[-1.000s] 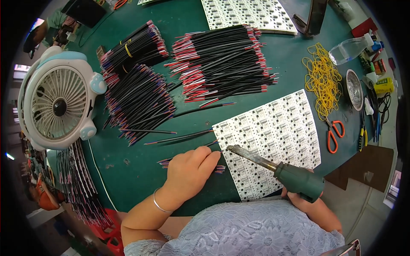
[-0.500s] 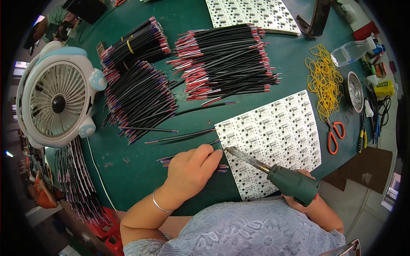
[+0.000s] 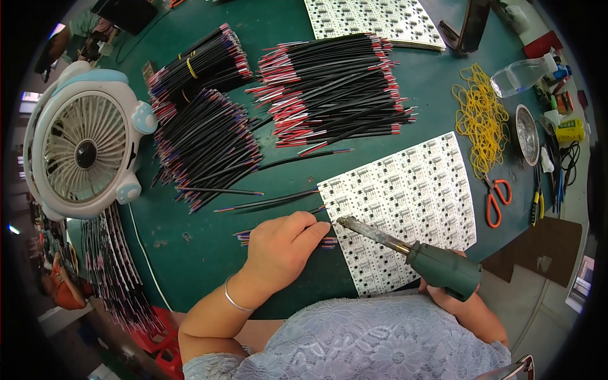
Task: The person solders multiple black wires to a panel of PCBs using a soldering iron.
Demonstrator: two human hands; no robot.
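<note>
While left hand [image 3: 278,247] fingers pinch thin wires [image 3: 244,237], right hand [image 3: 451,297] grips green-handled soldering iron [image 3: 405,251], tip on white gridded board [image 3: 411,202].

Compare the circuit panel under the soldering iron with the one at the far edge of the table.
The near circuit panel lies whole in view, tilted on the mat; the far circuit panel is cut off by the frame. The soldering iron tip touches the near one; nothing touches the far one. Both are white with dark grid patterns.
</note>
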